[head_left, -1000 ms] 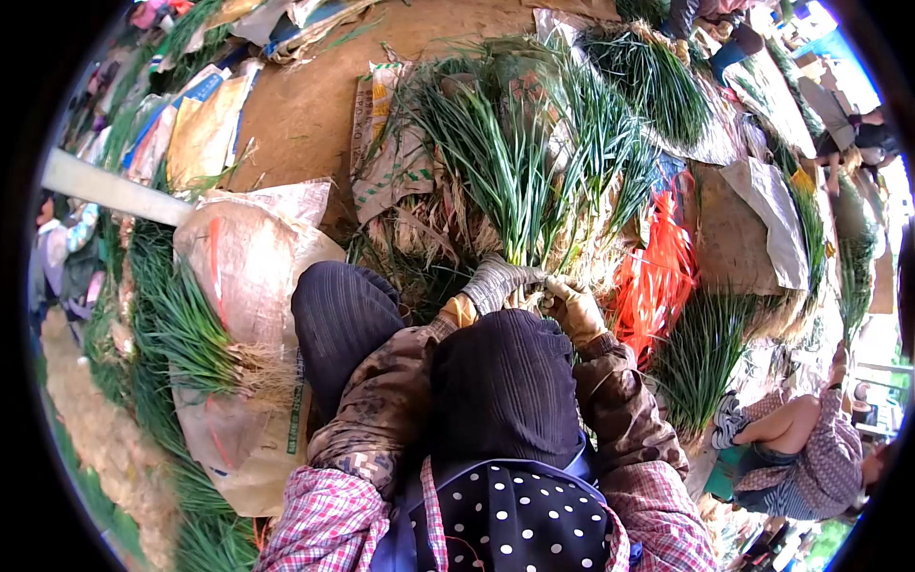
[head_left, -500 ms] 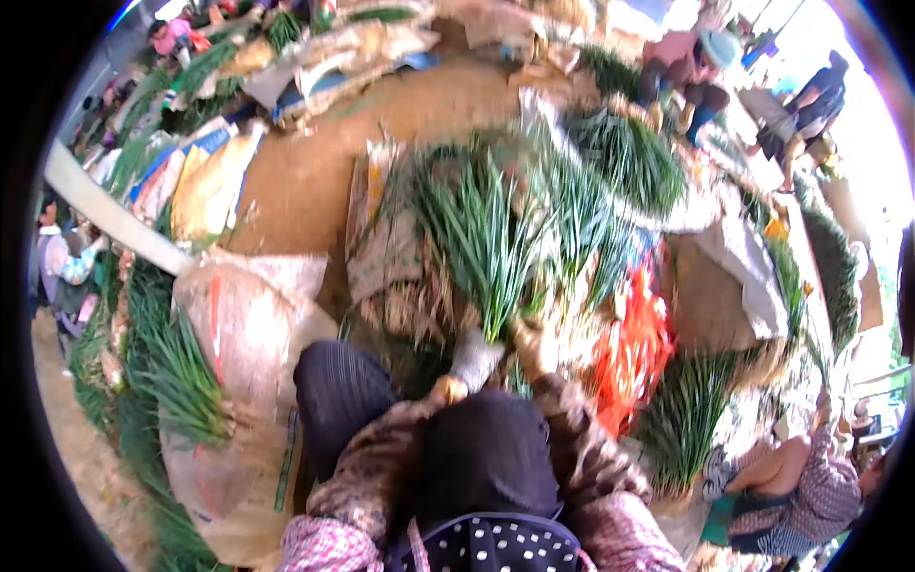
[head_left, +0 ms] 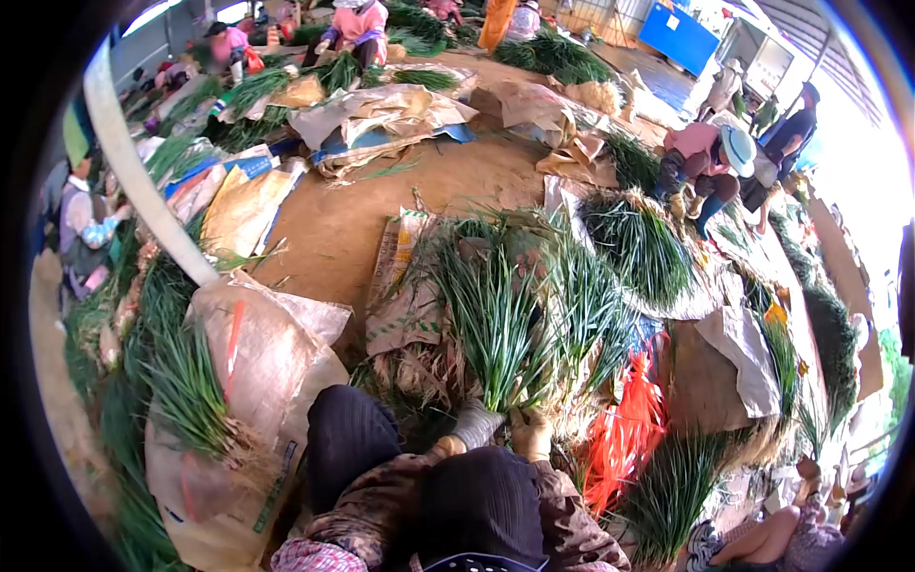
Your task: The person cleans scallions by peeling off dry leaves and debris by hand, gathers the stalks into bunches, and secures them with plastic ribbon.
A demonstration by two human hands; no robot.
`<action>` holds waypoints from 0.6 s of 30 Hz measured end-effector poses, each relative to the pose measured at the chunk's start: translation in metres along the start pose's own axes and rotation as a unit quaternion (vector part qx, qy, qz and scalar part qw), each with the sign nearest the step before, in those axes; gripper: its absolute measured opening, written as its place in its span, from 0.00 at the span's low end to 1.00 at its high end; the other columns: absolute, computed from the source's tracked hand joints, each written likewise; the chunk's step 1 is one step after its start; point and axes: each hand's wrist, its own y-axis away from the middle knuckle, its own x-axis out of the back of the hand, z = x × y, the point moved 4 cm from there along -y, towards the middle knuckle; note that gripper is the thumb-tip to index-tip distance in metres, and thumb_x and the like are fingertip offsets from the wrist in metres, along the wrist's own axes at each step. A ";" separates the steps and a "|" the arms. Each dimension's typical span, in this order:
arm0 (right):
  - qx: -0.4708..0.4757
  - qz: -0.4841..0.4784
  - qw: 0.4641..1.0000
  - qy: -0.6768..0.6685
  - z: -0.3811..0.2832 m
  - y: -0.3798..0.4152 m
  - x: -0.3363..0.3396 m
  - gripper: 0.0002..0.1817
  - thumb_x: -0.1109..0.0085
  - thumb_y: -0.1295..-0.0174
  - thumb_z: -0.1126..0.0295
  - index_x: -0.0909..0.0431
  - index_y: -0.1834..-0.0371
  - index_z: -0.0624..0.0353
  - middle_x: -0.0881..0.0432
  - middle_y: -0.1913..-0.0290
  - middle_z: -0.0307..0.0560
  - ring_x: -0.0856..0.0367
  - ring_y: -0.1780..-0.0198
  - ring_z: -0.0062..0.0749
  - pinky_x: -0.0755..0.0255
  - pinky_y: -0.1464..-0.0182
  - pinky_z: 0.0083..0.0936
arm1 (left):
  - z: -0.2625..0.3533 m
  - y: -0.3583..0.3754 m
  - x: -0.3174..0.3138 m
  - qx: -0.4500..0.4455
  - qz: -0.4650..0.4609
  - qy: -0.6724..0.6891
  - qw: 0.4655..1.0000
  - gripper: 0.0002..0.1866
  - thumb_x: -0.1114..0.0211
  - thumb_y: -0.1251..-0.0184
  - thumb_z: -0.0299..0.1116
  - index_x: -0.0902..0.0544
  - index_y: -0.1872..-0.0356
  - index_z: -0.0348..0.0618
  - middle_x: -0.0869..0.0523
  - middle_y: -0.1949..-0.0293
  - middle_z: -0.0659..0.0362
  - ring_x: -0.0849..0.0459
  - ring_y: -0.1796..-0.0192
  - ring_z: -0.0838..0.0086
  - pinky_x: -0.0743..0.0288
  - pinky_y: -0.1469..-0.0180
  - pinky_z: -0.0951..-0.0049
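With the view raised, the slender green-leaved bunch (head_left: 492, 334) left of the red plastic strips (head_left: 624, 439) is still grasped by the grey-gloved left hand (head_left: 476, 425) and, apparently, tan-gloved right hand (head_left: 531, 435), handling being judged unfinished.

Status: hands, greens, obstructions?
Left hand holding greens by the base. Right hand close beside, grip unclear. Red strips off to the right, not blocking.

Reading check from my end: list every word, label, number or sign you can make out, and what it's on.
None can be read.
Pale sack left of the green onions: printing, too blurred.
Left-hand woven sack: dark green printed strip, too small.
Blue container at the back: small white patch, too small to tell if it is lettered.
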 end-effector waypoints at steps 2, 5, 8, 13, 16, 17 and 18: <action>0.023 -0.021 0.999 -0.040 -0.007 0.002 0.005 0.08 0.40 0.39 0.70 0.19 0.69 0.65 0.17 0.73 0.43 0.23 0.76 0.18 0.28 0.72 0.18 | -0.049 -0.032 -0.011 -0.024 -0.076 0.062 0.995 0.19 0.24 0.57 0.32 0.20 0.65 0.34 0.16 0.71 0.56 0.21 0.72 0.74 0.26 0.70 0.71; -0.180 0.028 0.973 -0.144 0.069 -0.013 0.006 0.07 0.42 0.38 0.70 0.21 0.65 0.63 0.18 0.74 0.45 0.19 0.76 0.26 0.21 0.76 0.24 | -0.058 -0.038 -0.017 -0.023 -0.134 0.129 0.982 0.16 0.23 0.57 0.30 0.19 0.68 0.32 0.16 0.75 0.57 0.22 0.76 0.76 0.27 0.73 0.72; -0.256 -0.029 0.935 -0.244 0.135 -0.020 -0.006 0.07 0.42 0.37 0.67 0.24 0.66 0.60 0.20 0.74 0.41 0.22 0.79 0.28 0.23 0.76 0.26 | -0.019 -0.006 -0.015 -0.019 -0.144 0.253 0.957 0.12 0.25 0.56 0.23 0.17 0.67 0.37 0.15 0.71 0.58 0.19 0.72 0.76 0.25 0.67 0.75; -0.145 -0.077 0.932 -0.322 0.052 -0.021 -0.004 0.12 0.44 0.40 0.71 0.26 0.53 0.58 0.26 0.77 0.36 0.28 0.74 0.24 0.32 0.71 0.24 | 0.010 0.024 -0.015 0.104 -0.259 0.377 0.883 0.13 0.29 0.49 0.23 0.17 0.60 0.40 0.15 0.70 0.61 0.21 0.73 0.72 0.26 0.67 0.72; -0.156 -0.092 0.909 -0.375 0.045 -0.032 0.005 0.08 0.42 0.38 0.62 0.24 0.63 0.54 0.29 0.77 0.30 0.32 0.76 0.18 0.35 0.73 0.19 | 0.023 0.032 -0.004 0.110 -0.241 0.307 0.914 0.13 0.30 0.48 0.22 0.17 0.60 0.41 0.17 0.69 0.62 0.23 0.72 0.73 0.28 0.68 0.70; -0.191 -0.082 0.873 -0.440 0.047 -0.037 0.002 0.08 0.40 0.38 0.62 0.22 0.69 0.53 0.30 0.78 0.28 0.34 0.78 0.15 0.36 0.75 0.16 | 0.026 0.035 -0.003 0.090 -0.271 0.267 0.921 0.14 0.32 0.40 0.35 0.23 0.56 0.42 0.23 0.70 0.59 0.24 0.73 0.70 0.23 0.74 0.67; -0.191 -0.060 0.901 -0.384 0.020 -0.037 0.008 0.06 0.39 0.39 0.64 0.22 0.69 0.53 0.29 0.78 0.28 0.34 0.79 0.15 0.36 0.76 0.17 | 0.039 0.048 0.003 0.121 -0.259 0.284 0.915 0.14 0.32 0.41 0.36 0.23 0.58 0.41 0.23 0.70 0.58 0.24 0.73 0.70 0.23 0.75 0.67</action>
